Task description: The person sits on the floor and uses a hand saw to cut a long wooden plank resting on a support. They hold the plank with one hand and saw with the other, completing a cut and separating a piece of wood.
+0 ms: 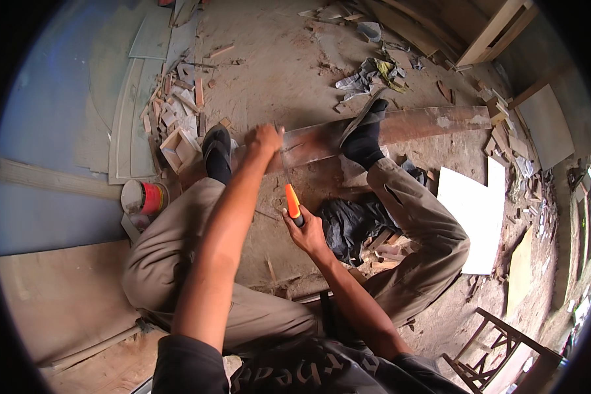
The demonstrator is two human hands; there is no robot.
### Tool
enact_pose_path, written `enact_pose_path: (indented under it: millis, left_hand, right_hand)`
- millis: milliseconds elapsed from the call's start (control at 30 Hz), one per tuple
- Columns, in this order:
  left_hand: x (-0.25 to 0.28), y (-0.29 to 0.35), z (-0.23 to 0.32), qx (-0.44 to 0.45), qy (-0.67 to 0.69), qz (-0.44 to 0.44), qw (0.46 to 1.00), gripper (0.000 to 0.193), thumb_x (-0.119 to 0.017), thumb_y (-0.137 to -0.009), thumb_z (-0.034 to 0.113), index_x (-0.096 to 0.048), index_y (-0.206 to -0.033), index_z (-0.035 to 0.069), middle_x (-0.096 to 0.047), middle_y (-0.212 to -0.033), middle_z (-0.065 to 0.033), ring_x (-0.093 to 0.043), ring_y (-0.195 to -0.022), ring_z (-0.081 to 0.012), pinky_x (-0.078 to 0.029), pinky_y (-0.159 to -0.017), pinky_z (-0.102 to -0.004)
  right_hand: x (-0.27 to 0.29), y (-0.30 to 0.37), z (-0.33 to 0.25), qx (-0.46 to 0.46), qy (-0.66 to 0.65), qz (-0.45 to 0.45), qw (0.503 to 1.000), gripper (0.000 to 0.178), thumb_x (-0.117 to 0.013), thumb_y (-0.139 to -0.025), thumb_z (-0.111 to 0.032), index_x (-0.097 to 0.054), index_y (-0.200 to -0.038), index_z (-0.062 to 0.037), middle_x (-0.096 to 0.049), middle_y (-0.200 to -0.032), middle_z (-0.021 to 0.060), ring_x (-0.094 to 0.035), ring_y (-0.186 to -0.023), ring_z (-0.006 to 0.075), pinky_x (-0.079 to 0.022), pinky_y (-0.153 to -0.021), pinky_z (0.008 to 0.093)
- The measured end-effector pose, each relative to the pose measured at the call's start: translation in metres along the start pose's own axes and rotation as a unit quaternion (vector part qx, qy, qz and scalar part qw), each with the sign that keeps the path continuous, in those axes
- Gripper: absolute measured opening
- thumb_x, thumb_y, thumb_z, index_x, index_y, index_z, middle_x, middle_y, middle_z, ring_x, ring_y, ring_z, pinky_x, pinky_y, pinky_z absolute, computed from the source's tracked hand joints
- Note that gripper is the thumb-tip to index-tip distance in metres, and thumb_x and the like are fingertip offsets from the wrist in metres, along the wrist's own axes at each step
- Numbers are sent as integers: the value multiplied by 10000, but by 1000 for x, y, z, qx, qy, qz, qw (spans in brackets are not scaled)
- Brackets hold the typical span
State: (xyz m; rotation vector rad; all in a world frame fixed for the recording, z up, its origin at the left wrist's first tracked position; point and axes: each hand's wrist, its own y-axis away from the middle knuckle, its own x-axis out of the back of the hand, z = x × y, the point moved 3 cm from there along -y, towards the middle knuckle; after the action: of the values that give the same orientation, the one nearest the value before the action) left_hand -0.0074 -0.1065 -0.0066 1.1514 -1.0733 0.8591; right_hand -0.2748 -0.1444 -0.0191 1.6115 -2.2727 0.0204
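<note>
A slim tool with an orange and black handle (293,203) sits in my right hand (306,230), its fingers wrapped around the grip. From the handle a thin dark shaft runs away from me, up to the fingers of my left hand (265,139). That hand is closed at the near edge of a long, flat, reddish-brown plank (308,140); whether it pinches the shaft's tip or the plank is unclear. The plank lies crosswise on the floor. My right foot (364,131) rests on it, and my left foot (217,154) is beside my left hand.
Wood offcuts (177,108) are heaped at the left, near a round tin (144,197) with a red label. A black plastic bag (351,226) lies between my legs. To the right are a white sheet (469,220) and a small wooden frame (496,351).
</note>
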Motion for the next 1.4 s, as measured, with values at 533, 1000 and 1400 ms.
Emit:
enact_pose_path:
  millis: [533,1000,1400]
  left_hand:
    - [-67,6,2,56,116,13,992,326,-533,-862,250,-720,-875,-17,-677,-916,-265,-675,-877,-414,-557,-775,-461]
    - [-70,12,14,38,85,-22,995,372,-520,-879,296,-719,-924,-15,-681,-879,-261,-669,-874,-427,-538,-788,-483]
    - [-84,32,-6,43,93,5,995,416,-474,-928,320,-708,-887,-23,-675,-907,-272,-668,-875,-423,-538,-776,-481]
  right_hand:
    - [-21,-20,17,-12,-10,30,999,181,-672,-812,-153,-640,-849,21,-592,-688,243,-675,-674,351,-503,-596,359]
    - [-12,-8,27,-53,-66,18,996,178,-671,-746,-152,-614,-811,3,-594,-712,253,-632,-748,421,-513,-618,423]
    - [-18,13,25,-48,-47,-38,997,182,-681,-739,-163,-616,-824,-15,-609,-691,235,-642,-739,418,-526,-647,452]
